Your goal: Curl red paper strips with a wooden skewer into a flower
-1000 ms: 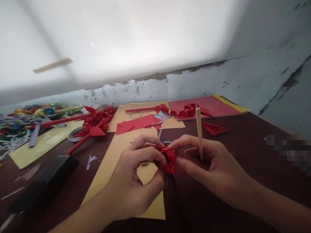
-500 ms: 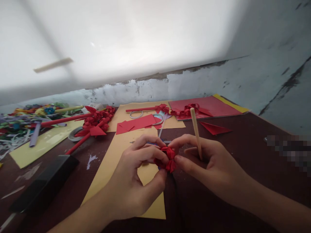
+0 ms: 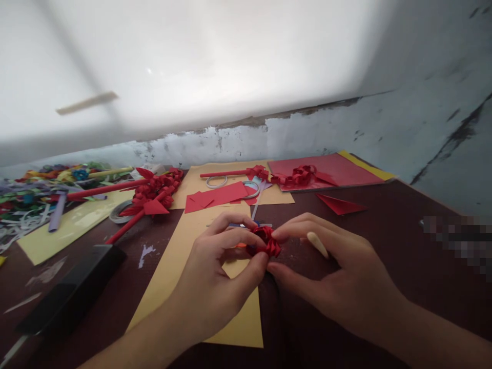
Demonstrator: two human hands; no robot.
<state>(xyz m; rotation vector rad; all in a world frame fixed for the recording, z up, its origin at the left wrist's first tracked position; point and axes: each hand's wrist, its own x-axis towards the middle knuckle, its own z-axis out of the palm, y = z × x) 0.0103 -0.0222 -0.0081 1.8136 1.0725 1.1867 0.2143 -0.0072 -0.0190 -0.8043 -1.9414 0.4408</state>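
A small curled piece of folded red paper (image 3: 273, 247), shaped like a loop with pleated petals, is between my two hands above the table. My left hand (image 3: 221, 279) pinches it between thumb and fingers, hiding its left part. My right hand (image 3: 342, 271) has its index fingertip against the paper's right side and its thumb just below. A pale wooden stick (image 3: 318, 244) is tucked in the right hand's fingers; it points toward me and most of it is hidden. Beneath the left hand lies a long strip of tan paper (image 3: 165, 287).
Finished-looking red paper flowers on stems (image 3: 154, 192) lie left, beside a black box-shaped device (image 3: 73, 287) and colourful paper strips (image 3: 26, 205). Behind are red paper pieces (image 3: 219, 197), tape rolls (image 3: 216, 181) and a red folder (image 3: 346, 171). A red paper triangle (image 3: 340, 205) lies to the right.
The red paper loop has turned and risen slightly in my fingers. The wooden stick has tipped from upright to foreshortened. My right thumb has moved lower and left.
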